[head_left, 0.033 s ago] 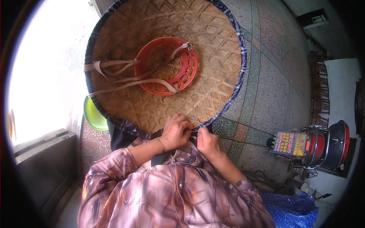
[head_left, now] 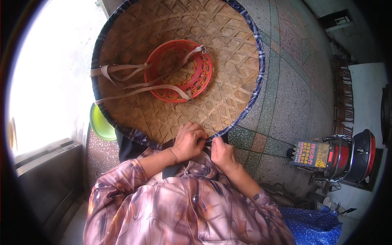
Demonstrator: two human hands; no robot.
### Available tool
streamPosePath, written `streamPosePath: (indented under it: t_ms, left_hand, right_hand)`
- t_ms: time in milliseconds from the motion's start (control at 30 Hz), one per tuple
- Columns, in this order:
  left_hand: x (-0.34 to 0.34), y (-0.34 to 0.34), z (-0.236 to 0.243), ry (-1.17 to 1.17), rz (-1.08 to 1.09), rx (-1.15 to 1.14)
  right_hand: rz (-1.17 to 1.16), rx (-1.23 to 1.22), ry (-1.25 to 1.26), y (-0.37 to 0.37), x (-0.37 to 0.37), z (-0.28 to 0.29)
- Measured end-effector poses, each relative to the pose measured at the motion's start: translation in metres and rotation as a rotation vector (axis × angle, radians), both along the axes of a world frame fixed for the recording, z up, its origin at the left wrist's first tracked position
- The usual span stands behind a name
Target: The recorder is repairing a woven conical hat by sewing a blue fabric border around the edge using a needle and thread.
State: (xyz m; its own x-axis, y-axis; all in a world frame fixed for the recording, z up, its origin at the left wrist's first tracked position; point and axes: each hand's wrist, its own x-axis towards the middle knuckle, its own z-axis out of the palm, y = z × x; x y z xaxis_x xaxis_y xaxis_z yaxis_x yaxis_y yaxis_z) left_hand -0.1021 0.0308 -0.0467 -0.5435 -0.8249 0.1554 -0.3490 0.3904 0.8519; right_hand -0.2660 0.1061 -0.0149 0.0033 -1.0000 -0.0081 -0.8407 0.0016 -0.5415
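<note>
A large round woven bamboo basket leans before me, its edge wrapped in dark blue plaid cloth. My left hand lies over the near edge, fingers bent and closed on the cloth-bound rim. Just right of it, my right hand is closed in a pinch against the same rim. Whatever its fingers hold is hidden or too small to name. Inside the bamboo basket sits a red plastic basket with openwork sides. Pale cloth straps are tied to it and stretch over the left rim.
A light green basin shows behind the basket at left. On the right stands a vehicle's rear with a yellow plate and red lights. Blue dotted cloth lies at lower right. Speckled floor tiles spread to the right.
My right hand has barely shifted at the rim. Nothing else visibly differs.
</note>
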Motion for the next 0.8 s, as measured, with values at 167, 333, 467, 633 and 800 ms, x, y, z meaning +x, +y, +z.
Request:
streamPosePath:
  t_ms: [167,333,467,633,800]
  left_hand:
    - [0.000,0.000,0.000,0.002,0.006,-0.004]
    - [0.001,0.001,-0.003,0.037,0.016,-0.007]
    - [0.001,0.001,-0.002,0.028,0.011,-0.002]
    - [0.001,-0.001,-0.001,0.049,0.009,-0.003]
    - [0.002,-0.001,-0.005,0.066,0.007,-0.040]
  right_hand:
    - [0.011,0.048,0.035,-0.005,0.006,0.004]
    - [-0.053,0.109,-0.003,-0.003,0.002,0.020]
    - [0.015,0.042,0.096,-0.004,0.001,0.031]
    - [0.002,0.038,0.242,0.001,0.004,0.011]
    - [0.063,0.000,0.285,-0.003,0.007,0.009]
